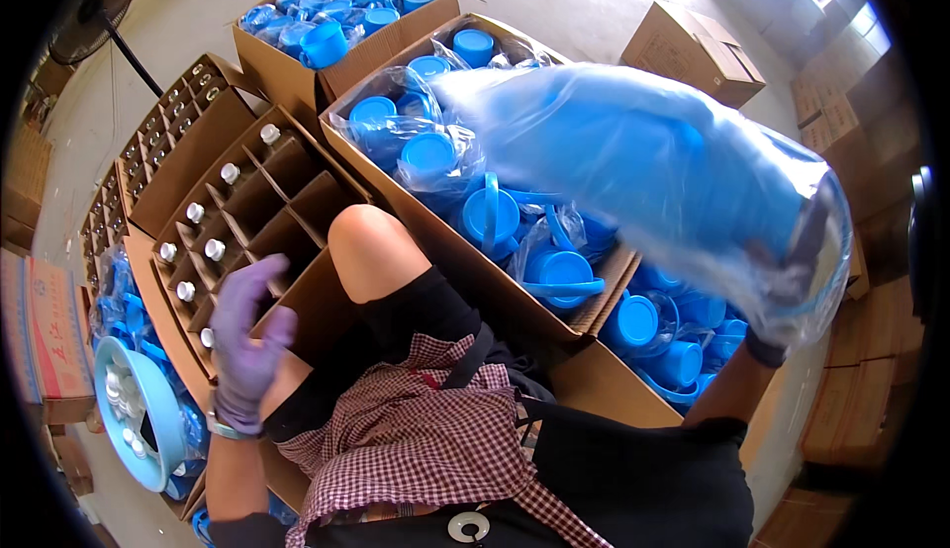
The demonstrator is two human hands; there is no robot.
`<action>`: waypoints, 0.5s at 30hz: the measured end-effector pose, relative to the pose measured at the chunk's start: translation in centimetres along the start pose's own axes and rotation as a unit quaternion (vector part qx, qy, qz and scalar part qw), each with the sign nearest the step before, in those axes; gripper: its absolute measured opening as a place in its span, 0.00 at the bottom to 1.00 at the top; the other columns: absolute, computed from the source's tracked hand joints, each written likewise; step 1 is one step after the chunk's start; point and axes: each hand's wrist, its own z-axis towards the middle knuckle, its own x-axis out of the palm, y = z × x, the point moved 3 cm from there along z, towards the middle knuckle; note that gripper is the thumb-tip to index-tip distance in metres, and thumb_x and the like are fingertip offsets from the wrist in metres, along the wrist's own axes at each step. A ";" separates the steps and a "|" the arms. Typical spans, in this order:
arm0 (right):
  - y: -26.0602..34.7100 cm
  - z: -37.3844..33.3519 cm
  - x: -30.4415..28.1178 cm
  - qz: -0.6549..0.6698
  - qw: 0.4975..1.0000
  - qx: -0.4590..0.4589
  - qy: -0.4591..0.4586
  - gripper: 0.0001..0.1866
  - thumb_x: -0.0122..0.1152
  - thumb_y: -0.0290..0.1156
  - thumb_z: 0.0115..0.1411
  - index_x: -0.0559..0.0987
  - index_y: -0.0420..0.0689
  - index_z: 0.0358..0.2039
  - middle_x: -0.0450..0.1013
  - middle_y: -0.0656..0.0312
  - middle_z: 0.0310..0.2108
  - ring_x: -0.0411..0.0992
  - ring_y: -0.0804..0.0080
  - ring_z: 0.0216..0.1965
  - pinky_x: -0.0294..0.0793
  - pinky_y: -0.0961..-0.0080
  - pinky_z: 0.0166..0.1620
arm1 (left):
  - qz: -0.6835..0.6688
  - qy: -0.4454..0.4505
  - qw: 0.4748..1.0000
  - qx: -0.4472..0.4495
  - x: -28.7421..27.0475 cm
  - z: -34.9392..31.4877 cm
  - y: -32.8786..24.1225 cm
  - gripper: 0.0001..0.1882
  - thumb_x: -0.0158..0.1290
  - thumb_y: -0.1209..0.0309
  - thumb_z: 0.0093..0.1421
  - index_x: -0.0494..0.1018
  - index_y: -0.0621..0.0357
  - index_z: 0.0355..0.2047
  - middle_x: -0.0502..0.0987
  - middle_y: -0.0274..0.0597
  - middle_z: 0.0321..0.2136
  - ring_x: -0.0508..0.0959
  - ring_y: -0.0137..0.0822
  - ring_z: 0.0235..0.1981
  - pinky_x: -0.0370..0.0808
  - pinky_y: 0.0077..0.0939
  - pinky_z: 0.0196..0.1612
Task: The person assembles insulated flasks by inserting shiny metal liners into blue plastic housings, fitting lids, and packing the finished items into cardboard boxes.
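My left hand (249, 338), in a purple glove, hovers with fingers apart over the near edge of a divided carton (259, 192). White-capped bottles (215, 248) stand in several of its cells. My right hand (809, 236), seen blurred through clear film, is raised on the right and closed on a large clear plastic bag (633, 152). Something blue shows through the bag, smeared by motion. Below the bag, an open carton (435, 202) holds blue plastic containers (559, 276), some with loop handles and some wrapped in clear film.
Another carton (361, 73) of blue containers stands behind, and more blue containers (683, 360) lie at the right. A light-blue basin (107, 350) with white caps sits at the left. A closed box (693, 53) and a fan (94, 9) stand on the floor farther off.
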 end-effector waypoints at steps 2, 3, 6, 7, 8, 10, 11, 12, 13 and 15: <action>-3.4 3.2 0.7 -0.045 0.998 -0.023 0.027 0.44 0.85 0.35 0.39 0.72 0.49 0.57 0.69 0.54 0.55 0.70 0.50 0.59 0.75 0.56 0.60 | -0.101 -0.082 0.971 -0.200 -2.4 -6.8 8.9 0.23 0.55 0.71 0.68 0.72 0.63 0.62 0.79 0.44 0.50 0.77 0.35 0.53 0.73 0.27 0.58; -3.3 5.0 0.0 -0.086 0.995 -0.035 0.046 0.43 0.85 0.34 0.39 0.72 0.50 0.57 0.69 0.55 0.55 0.70 0.50 0.59 0.75 0.56 0.61 | -0.142 -0.099 0.959 -0.226 -3.0 -9.4 12.8 0.23 0.54 0.71 0.69 0.71 0.64 0.63 0.78 0.43 0.50 0.77 0.34 0.52 0.72 0.26 0.58; -6.4 8.8 2.0 -0.132 0.982 -0.068 0.112 0.43 0.84 0.32 0.39 0.72 0.51 0.57 0.69 0.55 0.55 0.70 0.50 0.59 0.75 0.55 0.61 | -0.186 -0.135 0.931 -0.282 -4.4 -13.6 17.5 0.24 0.53 0.71 0.71 0.69 0.66 0.65 0.77 0.42 0.51 0.76 0.31 0.52 0.71 0.25 0.59; -7.0 9.9 2.9 -0.144 0.977 -0.081 0.138 0.43 0.84 0.31 0.39 0.72 0.51 0.57 0.69 0.56 0.55 0.70 0.50 0.59 0.76 0.55 0.62 | -0.183 -0.138 0.930 -0.288 -4.3 -13.9 17.9 0.24 0.52 0.71 0.71 0.68 0.67 0.65 0.77 0.42 0.51 0.76 0.31 0.52 0.71 0.24 0.59; -7.0 10.9 3.9 -0.154 0.969 -0.096 0.167 0.43 0.84 0.30 0.38 0.72 0.52 0.57 0.69 0.56 0.55 0.70 0.50 0.60 0.76 0.54 0.62 | -0.182 -0.142 0.927 -0.294 -4.2 -14.1 18.1 0.24 0.52 0.71 0.71 0.68 0.67 0.65 0.77 0.42 0.51 0.75 0.31 0.52 0.70 0.24 0.59; -6.6 12.6 6.4 -0.163 0.953 -0.127 0.223 0.43 0.84 0.28 0.38 0.72 0.52 0.56 0.69 0.56 0.55 0.69 0.50 0.60 0.76 0.54 0.62 | -0.173 -0.132 0.934 -0.284 -3.9 -13.6 18.0 0.24 0.51 0.72 0.71 0.68 0.65 0.65 0.76 0.41 0.51 0.75 0.30 0.53 0.70 0.23 0.59; -6.2 13.4 7.6 -0.162 0.941 -0.146 0.258 0.47 0.80 0.18 0.33 0.71 0.57 0.56 0.69 0.59 0.55 0.69 0.48 0.60 0.73 0.52 0.66 | -0.168 -0.126 0.936 -0.281 -3.6 -13.1 17.7 0.23 0.52 0.72 0.71 0.69 0.65 0.65 0.76 0.41 0.51 0.75 0.30 0.53 0.70 0.24 0.59; -6.9 14.4 8.2 -0.166 0.938 -0.151 0.265 0.47 0.80 0.17 0.33 0.71 0.57 0.57 0.69 0.59 0.55 0.69 0.48 0.61 0.73 0.53 0.66 | -0.164 -0.120 0.939 -0.278 -3.3 -12.6 17.4 0.23 0.52 0.72 0.71 0.69 0.64 0.65 0.76 0.41 0.52 0.75 0.30 0.53 0.70 0.24 0.59; -8.0 15.4 8.5 -0.173 0.934 -0.153 0.273 0.47 0.79 0.17 0.34 0.71 0.58 0.57 0.69 0.58 0.55 0.68 0.48 0.61 0.73 0.53 0.67 | -0.152 -0.110 0.941 -0.281 -2.7 -11.5 16.4 0.23 0.52 0.72 0.71 0.70 0.62 0.64 0.77 0.41 0.51 0.76 0.32 0.53 0.71 0.26 0.60; -10.2 17.4 9.2 -0.190 0.925 -0.155 0.290 0.48 0.76 0.14 0.32 0.70 0.57 0.57 0.69 0.58 0.54 0.68 0.49 0.61 0.72 0.55 0.67 | -0.101 -0.079 0.955 -0.267 -1.8 -10.1 15.0 0.23 0.52 0.73 0.70 0.71 0.62 0.64 0.78 0.42 0.50 0.77 0.33 0.52 0.72 0.27 0.59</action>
